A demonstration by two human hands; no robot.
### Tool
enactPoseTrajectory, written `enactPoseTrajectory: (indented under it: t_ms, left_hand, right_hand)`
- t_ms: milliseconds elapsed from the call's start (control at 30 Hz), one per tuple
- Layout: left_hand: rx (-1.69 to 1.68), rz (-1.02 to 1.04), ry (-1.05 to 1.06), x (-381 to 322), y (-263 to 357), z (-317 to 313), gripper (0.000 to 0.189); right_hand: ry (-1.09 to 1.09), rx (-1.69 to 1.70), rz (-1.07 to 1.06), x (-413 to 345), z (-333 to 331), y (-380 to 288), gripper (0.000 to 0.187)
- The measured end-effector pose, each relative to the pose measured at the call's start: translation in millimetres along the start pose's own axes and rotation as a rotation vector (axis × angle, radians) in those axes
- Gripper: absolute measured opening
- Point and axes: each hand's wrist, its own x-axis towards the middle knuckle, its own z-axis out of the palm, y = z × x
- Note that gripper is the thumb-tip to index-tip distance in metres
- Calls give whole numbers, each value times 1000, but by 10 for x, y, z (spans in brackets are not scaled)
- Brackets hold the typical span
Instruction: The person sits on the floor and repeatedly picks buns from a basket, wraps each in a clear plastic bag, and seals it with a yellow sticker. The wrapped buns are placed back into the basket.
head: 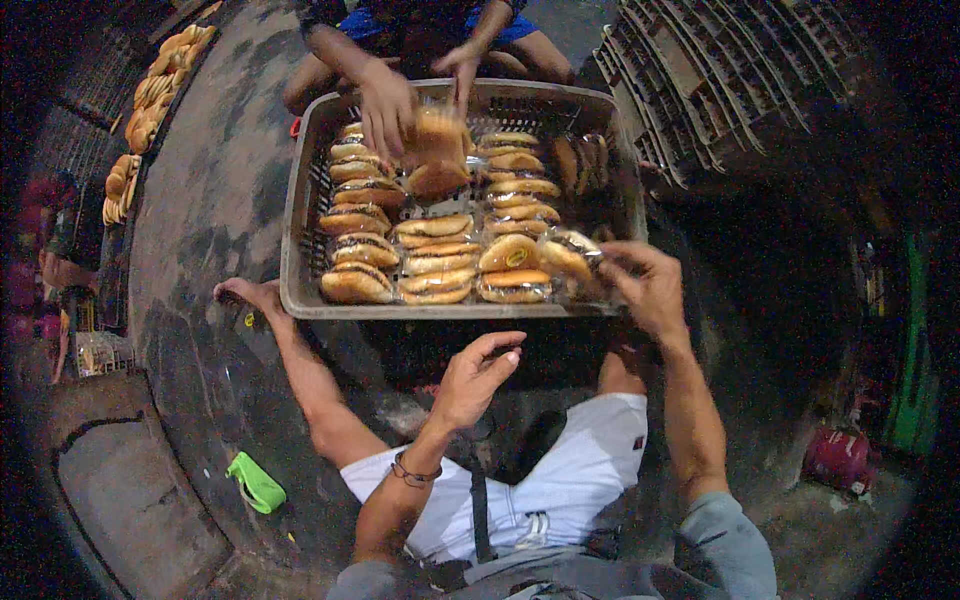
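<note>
A large plastic crate (450, 310) with slatted walls stands in front of me. Inside, wrapped filled buns (439, 259) stand on edge in rows, in clear film. At the crate's near right corner my right hand (646, 289) pinches a wrapped bun (571, 255) with dark filling by its edge. That bun is tilted and slightly blurred. My left hand (478, 379) hovers over my lap, short of the crate's near rim, holding nothing, with thumb and fingers apart.
Across the crate, another person's hands (386, 105) handle a blurred bun (437, 142). Unwrapped buns (161, 90) line a tray at the far left. Stacked racks or trays (697, 82) stand at the upper right. A bright green object (256, 484) lies on the floor at my left.
</note>
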Motion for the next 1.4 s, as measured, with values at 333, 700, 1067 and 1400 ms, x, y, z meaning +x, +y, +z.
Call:
enactPoseTrajectory:
  t_ms: [333,700,1067,1400]
  left_hand:
    - [995,715,310,2533,274,-603,18]
    - [1456,791,295,3544,146,-973,14]
    - [430,456,315,2580,1239,-1334,16]
    - [-461,416,26,759,767,-544,30]
  right_hand:
    - [170,240,-165,2356,452,577,35]
    - [-289,-87,-310,3160,994,1111,31]
    - [24,516,-168,2536,372,620,39]
    - [71,820,-45,488,-6,-986,22]
